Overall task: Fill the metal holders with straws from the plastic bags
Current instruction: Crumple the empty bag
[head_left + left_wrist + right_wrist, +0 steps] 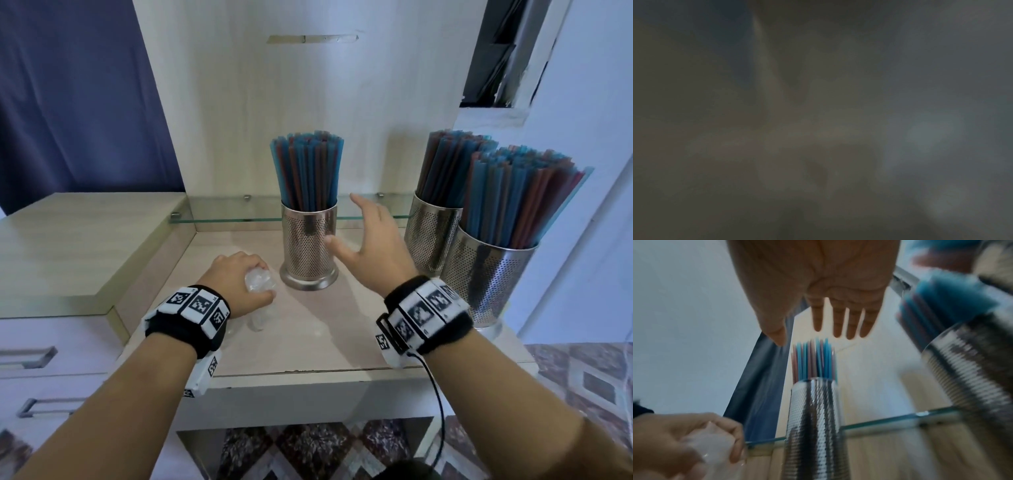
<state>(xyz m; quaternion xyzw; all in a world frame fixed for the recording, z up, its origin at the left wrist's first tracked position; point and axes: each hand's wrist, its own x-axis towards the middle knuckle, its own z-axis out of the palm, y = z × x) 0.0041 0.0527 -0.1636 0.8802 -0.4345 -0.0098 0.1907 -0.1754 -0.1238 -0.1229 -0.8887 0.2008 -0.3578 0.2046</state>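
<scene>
Pale woodgrain counter (308, 329), perforated steel holders (308, 246)

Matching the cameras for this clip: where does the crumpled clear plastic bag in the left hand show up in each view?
Head: crumpled plastic bag low, left of centre, gripped by the left hand on the tabletop.
Left wrist: dark and blurred; bag cannot be made out.
Right wrist: bag in the bottom left corner, in the left hand.
Shared landmark: the middle metal holder, just right of the bag.

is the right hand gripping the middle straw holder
No, the right hand is spread open beside the middle holder, fingers straight and not wrapped round it.
</scene>
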